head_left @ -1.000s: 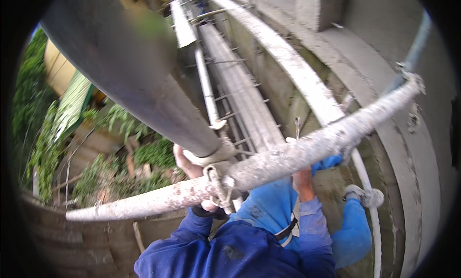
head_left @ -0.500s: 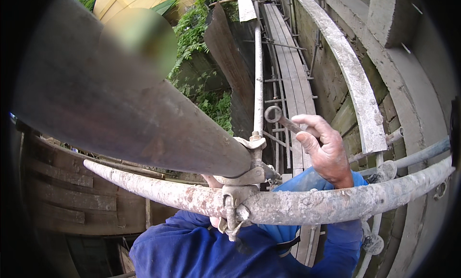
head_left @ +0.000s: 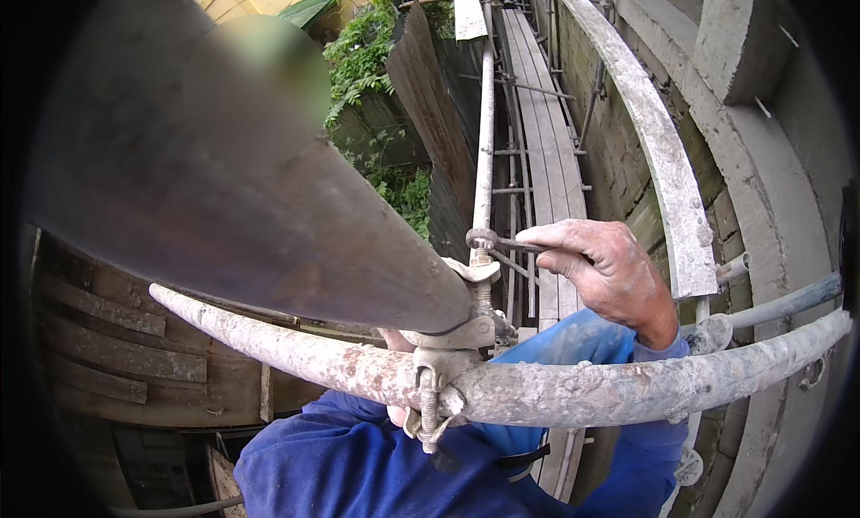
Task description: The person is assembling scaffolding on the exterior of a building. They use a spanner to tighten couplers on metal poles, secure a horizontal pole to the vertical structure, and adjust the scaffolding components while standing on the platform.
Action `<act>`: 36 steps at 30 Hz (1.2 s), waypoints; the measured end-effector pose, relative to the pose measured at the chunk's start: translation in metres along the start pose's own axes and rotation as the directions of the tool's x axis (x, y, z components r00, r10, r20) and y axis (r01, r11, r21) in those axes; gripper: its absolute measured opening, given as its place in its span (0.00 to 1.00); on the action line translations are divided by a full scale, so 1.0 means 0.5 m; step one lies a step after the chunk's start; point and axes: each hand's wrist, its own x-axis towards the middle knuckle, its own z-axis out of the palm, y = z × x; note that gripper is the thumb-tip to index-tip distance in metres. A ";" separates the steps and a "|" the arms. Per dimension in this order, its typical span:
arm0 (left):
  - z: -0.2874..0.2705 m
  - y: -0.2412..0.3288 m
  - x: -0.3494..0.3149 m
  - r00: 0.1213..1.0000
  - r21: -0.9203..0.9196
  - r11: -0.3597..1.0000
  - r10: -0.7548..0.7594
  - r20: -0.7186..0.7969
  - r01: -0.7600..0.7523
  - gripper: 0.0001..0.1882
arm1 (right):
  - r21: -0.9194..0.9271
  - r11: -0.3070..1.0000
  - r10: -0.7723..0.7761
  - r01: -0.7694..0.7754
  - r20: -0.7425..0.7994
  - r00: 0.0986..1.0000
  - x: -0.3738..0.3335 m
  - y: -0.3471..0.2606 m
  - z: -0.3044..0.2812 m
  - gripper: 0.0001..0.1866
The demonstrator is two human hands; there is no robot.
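My right hand (head_left: 609,272) is closed on the shank of a ring spanner (head_left: 515,244), pinched between thumb and fingers. The spanner's ring end sits at the top of the upright bolt on a scaffold coupler (head_left: 448,336); whether it is fully seated on the nut I cannot tell. This coupler joins a thick sloping pipe (head_left: 376,249) to a plaster-crusted crosswise pipe (head_left: 582,394). Behind the crosswise pipe, my left hand (head_left: 396,341) shows only in parts above and below it, closed against the coupler; most of it is hidden.
Long planks (head_left: 542,133) form a narrow walkway below, between scaffold poles. A whitened board (head_left: 654,142) runs along the concrete wall (head_left: 770,178) at right. Rusty corrugated sheet (head_left: 434,106) and green plants (head_left: 367,70) stand at left. A blue-clad leg (head_left: 564,348) is under the crosswise pipe.
My right hand has lowered the spanner's ring end leftward onto the top of the coupler's bolt, from raised in the air. The view has shifted slightly.
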 end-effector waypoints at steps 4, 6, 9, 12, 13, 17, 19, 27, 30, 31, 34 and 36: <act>-0.003 0.019 0.004 1.000 0.025 1.000 0.009 0.004 -0.009 0.47 | 0.058 0.998 -0.036 0.029 0.132 0.991 0.023 -0.020 -0.024 0.08; -0.007 0.021 0.007 1.000 0.029 1.000 0.010 0.003 -0.010 0.46 | -0.011 0.997 -0.066 0.070 0.216 0.974 0.043 -0.029 -0.043 0.08; 0.000 -0.008 -0.004 1.000 -0.016 1.000 -0.019 0.008 0.019 0.45 | -0.117 0.984 -0.104 0.134 0.231 0.967 0.047 -0.017 -0.060 0.07; 0.017 -0.033 -0.007 0.999 -0.060 0.997 -0.041 0.021 0.042 0.44 | -0.254 0.951 -0.133 0.177 0.182 0.974 0.037 -0.014 -0.080 0.08; 0.000 0.014 0.014 1.000 0.000 1.000 -0.008 0.006 0.008 0.44 | -0.263 0.938 -0.186 0.226 0.167 0.968 0.048 -0.036 -0.058 0.09; -0.007 0.004 0.003 1.000 -0.004 1.000 -0.009 -0.006 0.008 0.43 | -0.382 0.878 -0.283 0.287 0.069 0.957 0.031 -0.042 -0.044 0.10; -0.007 -0.003 0.005 1.000 0.006 1.000 -0.009 -0.009 0.009 0.42 | -0.444 0.843 -0.306 0.303 0.068 0.950 0.028 -0.040 -0.045 0.12; 0.007 0.003 -0.019 0.999 0.024 0.999 0.034 -0.003 -0.034 0.40 | -0.434 0.821 -0.306 0.371 0.212 0.928 0.055 -0.059 -0.069 0.20; 0.003 0.014 -0.012 0.999 0.053 0.997 0.049 -0.005 -0.048 0.40 | -0.464 0.800 -0.332 0.380 0.185 0.925 0.039 -0.051 -0.057 0.18; -0.009 0.017 0.001 0.999 0.072 0.997 0.030 -0.014 -0.029 0.39 | -0.371 0.844 -0.378 0.387 0.100 0.920 0.027 -0.026 -0.031 0.17; -0.002 -0.011 -0.008 1.000 0.007 1.000 -0.004 -0.019 0.004 0.39 | -0.151 0.917 -0.391 0.369 -0.168 0.905 -0.024 0.098 0.095 0.15; 0.006 -0.006 -0.001 1.000 0.008 1.000 -0.016 -0.010 0.016 0.38 | -0.007 0.934 -0.338 0.357 -0.341 0.877 -0.028 0.125 0.170 0.13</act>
